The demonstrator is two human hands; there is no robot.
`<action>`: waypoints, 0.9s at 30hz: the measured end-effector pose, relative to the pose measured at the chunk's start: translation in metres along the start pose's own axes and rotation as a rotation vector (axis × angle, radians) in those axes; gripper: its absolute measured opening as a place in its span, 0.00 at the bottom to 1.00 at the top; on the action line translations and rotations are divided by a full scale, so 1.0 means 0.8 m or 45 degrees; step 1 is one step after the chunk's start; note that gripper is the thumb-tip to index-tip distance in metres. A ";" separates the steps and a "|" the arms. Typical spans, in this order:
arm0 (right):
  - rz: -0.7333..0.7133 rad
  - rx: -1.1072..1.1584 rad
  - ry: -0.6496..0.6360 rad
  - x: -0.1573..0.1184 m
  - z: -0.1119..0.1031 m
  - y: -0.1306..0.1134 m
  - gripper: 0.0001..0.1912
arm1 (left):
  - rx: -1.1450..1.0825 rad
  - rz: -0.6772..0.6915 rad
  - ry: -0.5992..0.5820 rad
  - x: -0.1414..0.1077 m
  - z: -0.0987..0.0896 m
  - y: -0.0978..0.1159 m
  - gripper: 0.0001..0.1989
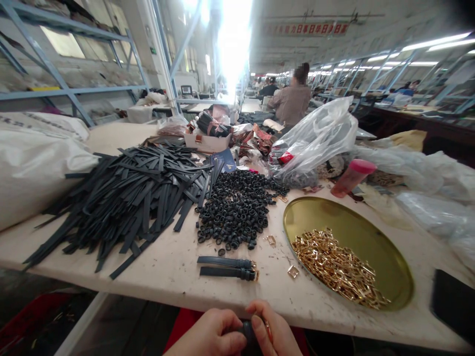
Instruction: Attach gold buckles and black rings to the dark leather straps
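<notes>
At the table's front edge, my left hand (pixel 217 332) pinches a black leather strap (pixel 248 332). My right hand (pixel 273 330) is closed around the strap's other part, where a bit of gold buckle (pixel 267 330) shows between the fingers; the lower part of the strap is out of sight. Just beyond my hands lie two short black straps with gold buckles (pixel 228 273), side by side. Behind these is a heap of small black loops (pixel 237 207). A large pile of loose black strips (pixel 144 193) spreads to the left.
On the right a round gold tray (pixel 315 210) holds a pile of gold buckles (pixel 337 267). One loose buckle (pixel 293 271) lies beside it. Further back are a pink-lidded jar (pixel 352 179), a clear plastic bag (pixel 319 138) and a white box (pixel 208 143). Another person (pixel 295 101) is in the background.
</notes>
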State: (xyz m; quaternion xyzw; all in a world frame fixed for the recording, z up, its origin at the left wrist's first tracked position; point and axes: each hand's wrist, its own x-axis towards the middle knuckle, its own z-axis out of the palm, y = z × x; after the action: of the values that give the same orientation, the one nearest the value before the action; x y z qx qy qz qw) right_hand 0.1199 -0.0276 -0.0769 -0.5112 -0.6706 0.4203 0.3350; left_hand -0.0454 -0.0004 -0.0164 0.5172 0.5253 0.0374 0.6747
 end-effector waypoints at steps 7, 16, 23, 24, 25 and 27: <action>-0.009 0.017 -0.120 0.010 0.005 -0.002 0.20 | 0.141 0.225 0.037 0.008 0.000 0.002 0.10; -0.002 -0.043 0.177 0.054 -0.009 -0.015 0.20 | 0.656 0.424 0.501 0.030 -0.032 0.017 0.12; -0.293 -0.530 0.316 0.105 -0.017 0.011 0.14 | 1.062 0.504 0.942 0.052 -0.057 0.023 0.07; -0.293 -0.533 0.339 0.107 -0.014 0.020 0.13 | 1.087 0.498 0.988 0.052 -0.067 0.023 0.07; -0.289 -0.544 0.364 0.107 -0.011 0.029 0.14 | 1.105 0.481 1.043 0.052 -0.080 0.022 0.08; -0.294 -0.570 0.375 0.107 -0.008 0.045 0.16 | 1.122 0.404 1.176 0.050 -0.119 0.021 0.12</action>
State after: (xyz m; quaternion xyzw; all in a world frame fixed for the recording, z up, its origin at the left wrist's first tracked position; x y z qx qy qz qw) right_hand 0.1183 0.0611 -0.1050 -0.5482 -0.7447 0.1421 0.3531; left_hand -0.0902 0.0942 -0.0225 0.7469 0.6445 0.1359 0.0911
